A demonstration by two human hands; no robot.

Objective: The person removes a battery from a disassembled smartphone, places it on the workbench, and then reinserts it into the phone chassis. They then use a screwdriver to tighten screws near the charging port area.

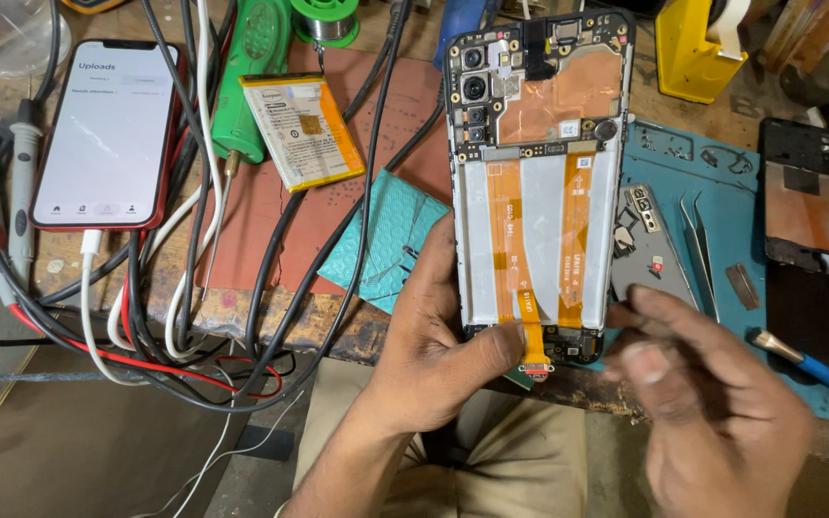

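My left hand [424, 360] grips the opened black smartphone with orange flex cables and white battery bay [537, 173] at its lower left edge, thumb pressed near the loose orange connector strip [532, 345], phone held upright over the workbench edge. My right hand [722, 412] hovers blurred just right of the phone's bottom, fingers loosely apart, holding nothing I can make out. Steel tweezers [698, 245] lie on the teal mat [722, 163]; the yellow-and-white battery [301, 129] rests well left.
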